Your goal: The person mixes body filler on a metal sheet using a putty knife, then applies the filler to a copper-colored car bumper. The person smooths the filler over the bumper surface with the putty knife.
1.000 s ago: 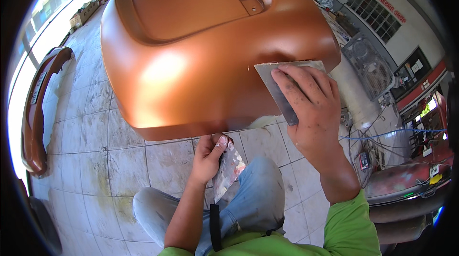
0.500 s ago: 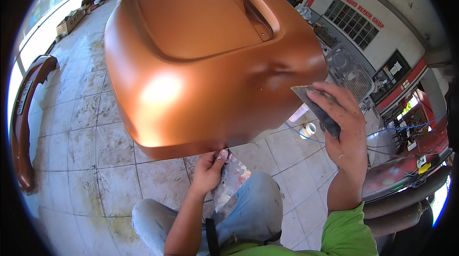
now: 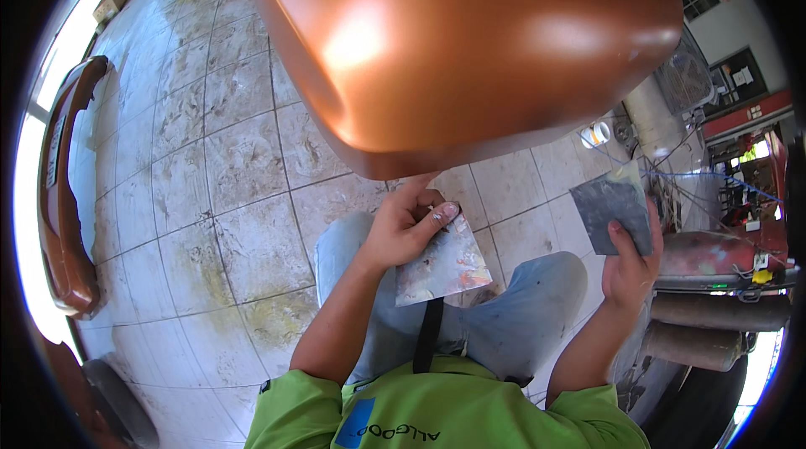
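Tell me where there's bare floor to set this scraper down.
Bare tiled floor lies to your left, between the orange panel and the bumper by the wall. On the right it is crowded: a fan, cables and a small tub.

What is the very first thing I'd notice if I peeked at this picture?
The big shiny orange car panel fills the top of the picture, with bright light glinting on it. Just below it, the left hand holds a smeared flat metal scraper and one finger touches the panel's lower edge. At the right, the right hand holds up a dark grey sheet, clear of the panel, over the tiled floor.
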A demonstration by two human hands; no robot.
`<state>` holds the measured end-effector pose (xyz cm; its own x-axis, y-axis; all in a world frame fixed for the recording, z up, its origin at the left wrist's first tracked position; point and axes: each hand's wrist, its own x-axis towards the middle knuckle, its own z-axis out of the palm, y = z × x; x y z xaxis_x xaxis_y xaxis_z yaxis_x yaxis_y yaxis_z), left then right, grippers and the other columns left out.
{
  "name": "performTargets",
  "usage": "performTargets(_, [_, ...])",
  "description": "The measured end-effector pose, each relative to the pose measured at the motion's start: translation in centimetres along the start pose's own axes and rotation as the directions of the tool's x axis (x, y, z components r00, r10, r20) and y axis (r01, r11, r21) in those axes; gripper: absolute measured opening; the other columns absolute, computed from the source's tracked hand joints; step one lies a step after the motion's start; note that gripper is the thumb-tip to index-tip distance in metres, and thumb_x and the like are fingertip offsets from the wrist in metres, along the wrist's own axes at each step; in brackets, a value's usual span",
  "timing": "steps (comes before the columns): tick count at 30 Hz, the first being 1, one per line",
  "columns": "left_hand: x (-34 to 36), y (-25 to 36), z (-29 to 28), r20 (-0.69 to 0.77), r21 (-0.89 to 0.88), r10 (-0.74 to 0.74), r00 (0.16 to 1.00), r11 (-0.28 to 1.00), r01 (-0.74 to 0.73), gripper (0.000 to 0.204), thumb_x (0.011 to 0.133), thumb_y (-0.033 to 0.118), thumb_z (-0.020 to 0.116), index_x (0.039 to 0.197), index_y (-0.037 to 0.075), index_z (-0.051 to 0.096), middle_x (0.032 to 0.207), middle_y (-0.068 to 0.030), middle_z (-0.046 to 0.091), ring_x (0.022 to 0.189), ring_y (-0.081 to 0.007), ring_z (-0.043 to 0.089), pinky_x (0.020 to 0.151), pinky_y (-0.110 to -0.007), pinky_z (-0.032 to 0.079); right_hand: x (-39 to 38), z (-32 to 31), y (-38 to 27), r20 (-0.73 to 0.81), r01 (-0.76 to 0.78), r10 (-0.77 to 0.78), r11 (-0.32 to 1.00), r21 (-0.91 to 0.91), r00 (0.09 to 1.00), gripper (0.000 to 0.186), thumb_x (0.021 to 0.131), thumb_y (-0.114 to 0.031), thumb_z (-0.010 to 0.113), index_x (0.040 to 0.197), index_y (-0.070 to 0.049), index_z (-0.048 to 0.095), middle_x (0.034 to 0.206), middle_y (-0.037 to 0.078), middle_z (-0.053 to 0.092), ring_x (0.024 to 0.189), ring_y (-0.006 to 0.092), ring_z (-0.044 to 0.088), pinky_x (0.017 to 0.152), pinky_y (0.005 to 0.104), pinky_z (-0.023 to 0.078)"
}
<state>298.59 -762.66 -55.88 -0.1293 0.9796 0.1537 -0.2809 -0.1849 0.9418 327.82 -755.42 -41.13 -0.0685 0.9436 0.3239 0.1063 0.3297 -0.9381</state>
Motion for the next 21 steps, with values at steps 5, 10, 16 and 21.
performTargets(5, [-2.5,0.6,-5.2,0.077,-0.218,-0.005,0.997,0.976,0.022,0.084,0.099,0.018,0.073,0.165,0.004,0.023,0.079,-0.0089,0.063,0.071,-0.0152,0.061,0.065,-0.027,0.048,-6.7,6.7,4.1,0.018,-0.405,0.427,0.841,0.358,0.904,0.059,0.085,0.007,0.064,0.144,0.007,0.055,0.128,0.015,0.069,0.117,0.0221,0.066,0.106,0.0332,0.047])
performTargets(10, [-2.2,0.5,-8.3,0.182,-0.363,0.149,0.972,0.929,-0.074,0.094,0.103,0.036,0.068,0.166,0.001,0.008,0.073,-0.0144,0.061,0.036,-0.0103,0.041,0.038,-0.023,0.034,-9.3,12.3,9.3,-0.149,-0.298,0.383,0.866,0.401,0.912,0.058,0.090,0.009,0.057,0.147,0.001,0.054,0.131,0.013,0.066,0.119,0.0204,0.062,0.105,0.0337,0.046])
performTargets(16, [-0.3,0.5,-8.7,0.349,-0.418,0.151,0.925,0.908,0.010,0.095,0.106,0.038,0.064,0.167,0.002,0.001,0.075,-0.0131,0.063,0.043,-0.0117,0.053,0.040,-0.022,0.039,-5.2,14.2,14.1,-0.534,-0.061,0.240,0.942,0.330,0.811,0.060,0.093,0.006,0.060,0.151,-0.005,0.052,0.144,0.014,0.058,0.130,0.0267,0.056,0.112,0.0387,0.043])
performTargets(21, [0.2,1.5,-9.3,0.480,-0.345,0.131,0.867,0.937,0.050,0.094,0.107,0.042,0.059,0.169,0.022,-0.008,0.084,-0.0083,0.069,0.048,-0.0159,0.062,0.043,-0.029,0.046,-3.8,15.9,17.8,-0.468,0.375,-0.470,0.882,-0.287,0.748,0.048,0.093,0.003,0.065,0.140,-0.008,0.064,0.133,0.013,0.064,0.119,0.0294,0.061,0.100,0.0373,0.049])
